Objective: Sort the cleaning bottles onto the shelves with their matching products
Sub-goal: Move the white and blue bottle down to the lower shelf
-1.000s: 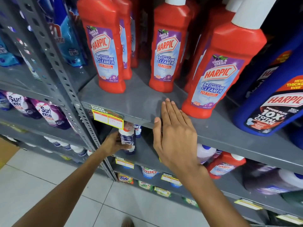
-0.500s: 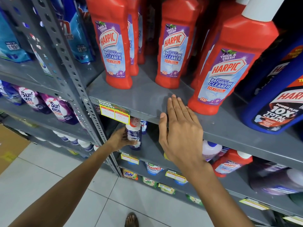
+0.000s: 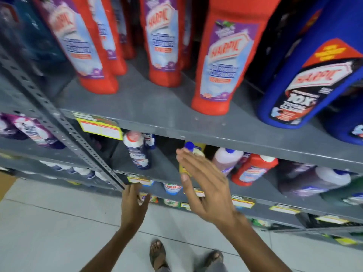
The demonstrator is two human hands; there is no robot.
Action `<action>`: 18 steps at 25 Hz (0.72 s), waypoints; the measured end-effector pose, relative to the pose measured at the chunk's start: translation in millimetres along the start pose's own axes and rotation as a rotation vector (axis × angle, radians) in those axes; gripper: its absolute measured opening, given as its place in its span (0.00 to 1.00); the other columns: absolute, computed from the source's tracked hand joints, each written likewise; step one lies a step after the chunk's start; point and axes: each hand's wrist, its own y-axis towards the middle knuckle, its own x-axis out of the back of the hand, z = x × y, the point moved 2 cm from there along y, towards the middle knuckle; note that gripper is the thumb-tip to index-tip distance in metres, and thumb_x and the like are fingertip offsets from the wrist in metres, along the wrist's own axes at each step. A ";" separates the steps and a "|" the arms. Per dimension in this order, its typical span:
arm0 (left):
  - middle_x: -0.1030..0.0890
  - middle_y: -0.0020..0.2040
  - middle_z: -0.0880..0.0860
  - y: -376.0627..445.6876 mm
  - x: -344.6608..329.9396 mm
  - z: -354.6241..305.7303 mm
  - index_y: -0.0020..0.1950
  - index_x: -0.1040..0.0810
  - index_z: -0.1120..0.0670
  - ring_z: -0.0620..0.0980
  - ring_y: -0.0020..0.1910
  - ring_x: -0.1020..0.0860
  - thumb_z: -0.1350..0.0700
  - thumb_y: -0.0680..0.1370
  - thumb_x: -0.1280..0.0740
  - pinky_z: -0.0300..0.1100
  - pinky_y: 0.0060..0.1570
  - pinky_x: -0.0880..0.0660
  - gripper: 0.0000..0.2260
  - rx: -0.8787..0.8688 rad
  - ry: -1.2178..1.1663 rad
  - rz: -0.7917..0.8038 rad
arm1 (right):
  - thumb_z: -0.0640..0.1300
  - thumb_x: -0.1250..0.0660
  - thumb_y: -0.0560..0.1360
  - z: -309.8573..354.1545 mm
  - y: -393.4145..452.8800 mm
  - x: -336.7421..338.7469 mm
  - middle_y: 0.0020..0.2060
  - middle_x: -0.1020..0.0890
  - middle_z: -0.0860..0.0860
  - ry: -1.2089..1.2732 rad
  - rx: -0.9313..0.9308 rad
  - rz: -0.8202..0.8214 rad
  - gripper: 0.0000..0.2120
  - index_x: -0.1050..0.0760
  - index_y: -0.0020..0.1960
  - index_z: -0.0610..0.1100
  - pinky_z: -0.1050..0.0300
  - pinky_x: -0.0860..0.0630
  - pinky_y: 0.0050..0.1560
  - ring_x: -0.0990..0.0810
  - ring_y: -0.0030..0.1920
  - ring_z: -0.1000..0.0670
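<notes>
Both hands hang empty with fingers spread below the dark bottle [image 3: 138,152]: left hand [image 3: 133,205] under it, right hand [image 3: 208,191] just beside.

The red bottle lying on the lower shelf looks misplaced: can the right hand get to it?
Probably yes: the right hand is open and empty, and the red bottle sits at the shelf's open front.
</notes>
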 end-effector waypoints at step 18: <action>0.15 0.52 0.53 -28.1 -225.4 -258.5 0.61 0.24 0.60 0.41 0.49 0.15 0.59 0.74 0.17 0.34 0.57 0.19 0.21 -0.065 -0.292 0.418 | 0.48 0.44 0.85 -257.6 -217.0 100.1 0.83 0.37 0.37 -0.302 -0.893 0.370 0.30 0.39 0.82 0.35 0.41 0.43 0.85 0.37 0.84 0.37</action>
